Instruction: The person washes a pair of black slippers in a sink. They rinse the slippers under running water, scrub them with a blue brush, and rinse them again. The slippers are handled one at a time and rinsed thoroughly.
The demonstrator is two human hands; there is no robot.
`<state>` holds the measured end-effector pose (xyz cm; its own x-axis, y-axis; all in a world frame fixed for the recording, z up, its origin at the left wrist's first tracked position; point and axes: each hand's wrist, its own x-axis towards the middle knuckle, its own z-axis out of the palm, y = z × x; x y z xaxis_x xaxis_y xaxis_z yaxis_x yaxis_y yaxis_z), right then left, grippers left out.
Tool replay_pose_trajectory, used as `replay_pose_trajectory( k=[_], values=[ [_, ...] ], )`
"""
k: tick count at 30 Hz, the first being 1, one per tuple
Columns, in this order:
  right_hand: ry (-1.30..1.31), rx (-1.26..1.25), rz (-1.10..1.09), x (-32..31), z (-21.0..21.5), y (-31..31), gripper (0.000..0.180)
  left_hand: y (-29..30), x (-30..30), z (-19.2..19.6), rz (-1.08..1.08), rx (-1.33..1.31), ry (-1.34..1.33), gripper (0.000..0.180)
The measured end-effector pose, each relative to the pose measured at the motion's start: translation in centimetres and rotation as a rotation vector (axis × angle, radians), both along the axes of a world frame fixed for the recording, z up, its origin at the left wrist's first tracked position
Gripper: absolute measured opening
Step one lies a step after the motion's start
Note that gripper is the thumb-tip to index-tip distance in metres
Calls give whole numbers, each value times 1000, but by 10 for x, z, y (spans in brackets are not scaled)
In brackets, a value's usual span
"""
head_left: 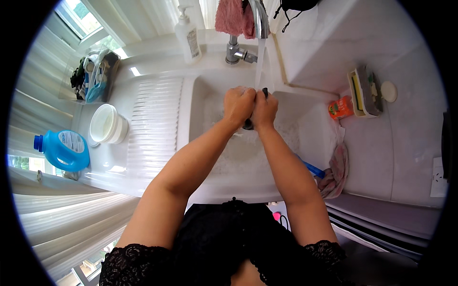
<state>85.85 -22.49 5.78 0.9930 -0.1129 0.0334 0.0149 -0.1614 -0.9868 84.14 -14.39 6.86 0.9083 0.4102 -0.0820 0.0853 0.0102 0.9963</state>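
Note:
My left hand point(239, 105) and my right hand point(265, 112) are pressed together over the white sink point(202, 102), both closed. Between them they grip a small black thing point(247, 125); one end pokes out below the hands and another above the right one. Its kind is mostly hidden by my fingers. A stream of water point(260, 59) runs down from the chrome faucet point(261, 21) close to my hands. Cloudy, sudsy water shows in the basin beneath.
Left of the basin are a ribbed washboard point(155, 121), a white tub point(109, 125), a blue detergent jug point(69, 150) and a clear box point(95, 76). A pump bottle point(187, 38) and pink cloth point(234, 21) are behind. Rightward, an orange packet point(340, 108) and a rag point(338, 169) sit.

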Motion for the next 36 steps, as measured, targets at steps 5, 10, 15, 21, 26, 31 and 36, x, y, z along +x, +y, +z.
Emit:
replay_pose_trajectory(
  k=[5,10,15,21,26,31,36],
  values=[
    [110,74,31,4,-15,2,34,6,5,-16,48,278,-49,28],
    [388,632,218,11,-24,-16,67,24,1,4,193,458,-28,42],
    [924,957,512,-14,-6,-52,99,31,-11,20,147,705,-537,25],
    [637,956,561,-14,-30,-58,63,9,-31,24,-128,787,-974,19],
    [191,512,322,-4,4,-67,65,29,-39,-13,-150,-685,137,67],
    [-78,42,455,0,14,-67,61,43,-29,-9,-337,-401,44,64],
    [202,259,484,7,17,-77,53,32,-20,12,-292,-100,-125,55]
  ],
)
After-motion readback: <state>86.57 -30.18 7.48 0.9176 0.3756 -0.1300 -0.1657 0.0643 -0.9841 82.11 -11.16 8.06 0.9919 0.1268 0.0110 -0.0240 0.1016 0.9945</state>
